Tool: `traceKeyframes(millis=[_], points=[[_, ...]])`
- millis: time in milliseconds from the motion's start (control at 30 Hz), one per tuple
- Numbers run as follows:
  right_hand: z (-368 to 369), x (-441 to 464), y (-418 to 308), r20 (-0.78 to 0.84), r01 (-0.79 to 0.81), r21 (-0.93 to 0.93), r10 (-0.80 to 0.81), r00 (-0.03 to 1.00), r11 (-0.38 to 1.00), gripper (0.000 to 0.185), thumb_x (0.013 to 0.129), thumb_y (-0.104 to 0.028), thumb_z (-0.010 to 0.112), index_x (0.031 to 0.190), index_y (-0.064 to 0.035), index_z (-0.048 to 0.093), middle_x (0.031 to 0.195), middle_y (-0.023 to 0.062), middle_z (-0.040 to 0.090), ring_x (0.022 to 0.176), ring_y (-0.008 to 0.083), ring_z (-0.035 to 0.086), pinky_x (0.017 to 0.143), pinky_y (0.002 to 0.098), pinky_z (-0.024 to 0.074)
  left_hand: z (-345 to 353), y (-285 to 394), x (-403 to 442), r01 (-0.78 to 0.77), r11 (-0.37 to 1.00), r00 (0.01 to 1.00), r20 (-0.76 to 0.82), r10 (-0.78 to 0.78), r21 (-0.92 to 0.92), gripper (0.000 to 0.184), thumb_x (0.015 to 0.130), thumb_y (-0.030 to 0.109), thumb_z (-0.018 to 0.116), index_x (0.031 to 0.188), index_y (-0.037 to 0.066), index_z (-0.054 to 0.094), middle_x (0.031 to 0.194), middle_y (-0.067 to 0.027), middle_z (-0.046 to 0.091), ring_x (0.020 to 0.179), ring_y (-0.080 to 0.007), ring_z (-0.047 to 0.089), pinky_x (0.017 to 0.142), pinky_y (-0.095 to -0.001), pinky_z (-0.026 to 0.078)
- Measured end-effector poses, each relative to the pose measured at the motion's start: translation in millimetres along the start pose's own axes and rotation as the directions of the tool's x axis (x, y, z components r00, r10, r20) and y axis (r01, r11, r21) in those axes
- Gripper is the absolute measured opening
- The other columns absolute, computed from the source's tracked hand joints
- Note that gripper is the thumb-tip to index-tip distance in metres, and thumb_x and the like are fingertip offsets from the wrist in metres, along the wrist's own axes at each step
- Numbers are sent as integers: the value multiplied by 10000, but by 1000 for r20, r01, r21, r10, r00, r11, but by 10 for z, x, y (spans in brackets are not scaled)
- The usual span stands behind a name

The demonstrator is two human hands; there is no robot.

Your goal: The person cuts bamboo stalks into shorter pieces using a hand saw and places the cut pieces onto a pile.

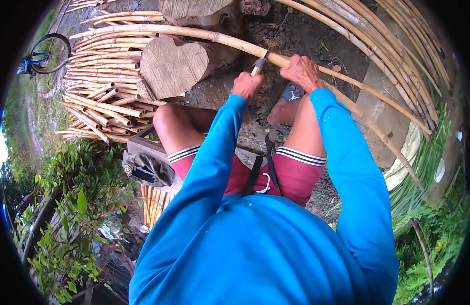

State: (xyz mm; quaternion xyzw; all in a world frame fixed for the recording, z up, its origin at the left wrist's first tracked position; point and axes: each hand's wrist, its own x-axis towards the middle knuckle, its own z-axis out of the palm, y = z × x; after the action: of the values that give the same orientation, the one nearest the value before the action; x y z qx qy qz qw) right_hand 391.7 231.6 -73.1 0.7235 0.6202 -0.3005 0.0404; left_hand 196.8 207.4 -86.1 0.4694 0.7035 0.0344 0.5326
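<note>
A bright blue long-sleeved shirt [265, 249] lies nearest, its back and sleeves spreading over maroon shorts [301, 175] with striped hems and a white drawstring [266, 184]. The left hand [247, 86] has its fingers curled tightly round the pale handle of a long-bladed knife [257, 67], dark-wrapped where the handle meets the blade. The thin blade shows nearly edge-on, crossing a long bamboo pole [214, 36]; whether it bites in, I cannot tell. The right hand [302, 72] grips that pole just beside the blade. The pole runs from above the bamboo stack [103, 66] on the left, past the heart-shaped end of a cut log [174, 66], between the knees' far side and the ground, and down to the right. A second log [194, 7] sits beyond the first. By the left thigh, a grey cap [148, 169] rests on a wooden bench [149, 147]. At right, green grass blades [423, 168] lie beside a pale sack-like sheet [405, 157]; whether it holds anything cannot be told. A sandal [293, 93] shows below the right hand, and a bicycle wheel [51, 53] stands far left
</note>
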Motion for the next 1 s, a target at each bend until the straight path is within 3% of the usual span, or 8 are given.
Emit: traceKeyframes(millis=[100, 167, 233, 333, 433, 533, 833, 1000], points=[[-13, -19, -13, -1, -3, 15, 3, 1000, 1000, 382, 701, -298, 642, 954, -28, 737, 968, 273, 687, 910, 444, 676, 844, 478, 548, 20, -296, 220, -252, 950, 968, 71, 242, 184, 500, 742, 396, 605, 1008, -19, 687, 952, -316, 664, 941, -430, 665, 824, -443, 518], [-17, -53, 9, 58, -27, 45, 24, 998, 999, 383, 705, -293, 640, 965, -29, 737, 978, 274, 684, 924, 444, 672, 844, 486, 545, 81, -606, -138, -418, 592, 908, 298, 294, 688, 448, 762, 401, 596, 987, 33, 714, 958, -310, 666, 946, -434, 660, 847, -442, 517], [27, 32, 102, -11, -17, 13, 17, 1000, 1000, 401, 700, -304, 648, 977, -26, 732, 986, 286, 676, 950, 445, 665, 873, 483, 536, 226, -1472, -562, -145, 987, 976, -156, 154, 66, 413, 740, 353, 632, 926, -9, 700, 803, -258, 679, 850, -421, 672, 814, -460, 525], [82, -78, 83, 35, -12, 49, 10, 999, 999, 407, 695, -308, 653, 979, -28, 734, 979, 294, 675, 950, 446, 666, 873, 485, 537, 55, -1304, -959, 59, 995, 998, -40, -56, 78, 478, 738, 361, 645, 972, -55, 676, 844, -267, 690, 860, -399, 679, 813, -457, 508], [-87, 85, 108, 26, 8, -23, -7, 1000, 1000, 406, 696, -312, 649, 974, -29, 735, 974, 297, 674, 953, 448, 665, 869, 485, 537, 79, -1135, -743, 43, 995, 998, -56, -38, 94, 433, 744, 342, 642, 888, -67, 652, 746, -204, 679, 706, -319, 675, 674, -436, 509], [-75, 118, 130, 41, 10, -36, -8, 999, 999, 428, 709, -329, 629, 995, -26, 728, 993, 291, 676, 965, 447, 662, 878, 481, 533, 185, -1123, -777, 142, 975, 990, 38, -138, -170, 322, 726, 297, 644, 660, -3, 548, 605, -68, 549, 483, -138, 502, 430, -334, 386], [-40, -7, 67, 33, 8, -17, -8, 999, 1000, 429, 718, -332, 630, 1014, -37, 726, 1002, 282, 679, 968, 444, 661, 901, 482, 526, -43, -1096, -830, 22, 1000, 998, -58, -21, 14, 403, 738, 341, 638, 751, -60, 605, 621, -116, 598, 571, -218, 582, 550, -370, 453], [-25, -88, -5, 48, -43, -40, 45, 998, 998, 398, 727, -314, 622, 994, -39, 731, 987, 277, 683, 958, 436, 667, 882, 481, 534, -221, -881, -1121, 93, 995, 991, 94, -90, -21, 426, 756, 370, 586, 783, -53, 631, 628, -194, 611, 617, -291, 633, 647, -412, 491]])
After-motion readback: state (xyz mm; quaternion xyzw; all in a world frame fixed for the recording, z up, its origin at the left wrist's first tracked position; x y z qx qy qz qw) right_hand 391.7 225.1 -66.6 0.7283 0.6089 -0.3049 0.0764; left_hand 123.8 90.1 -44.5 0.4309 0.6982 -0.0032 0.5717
